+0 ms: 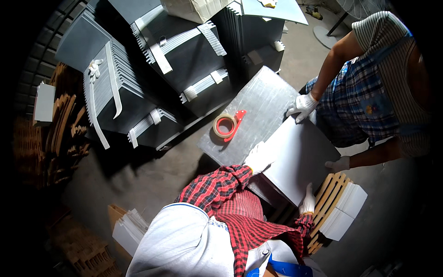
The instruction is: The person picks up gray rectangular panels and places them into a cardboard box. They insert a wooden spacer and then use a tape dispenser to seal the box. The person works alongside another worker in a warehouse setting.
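A large smooth light grey panel [300, 152] lies across the near right part of a metal-topped worktable [267, 97]. My left hand [260, 158], in a white knit glove, grips the panel's left edge. At its near right edge is my right hand [308, 201], also gloved, with the fingers along the edge and partly hidden. Across from me a co-worker in white gloves has one hand [303, 107] at the far corner and the other hand [339, 165] at the right edge. A tape dispenser [226, 126] with a red frame lies on the table, left of the panel.
Dark stacks of panels [194, 60] with pale toothed edge strips stand at the far left and back. Slatted wooden pieces [328, 196] and white blocks [344, 212] sit at right. Brown cardboard pieces [60, 134] are piled left. A fan [341, 23] stands behind.
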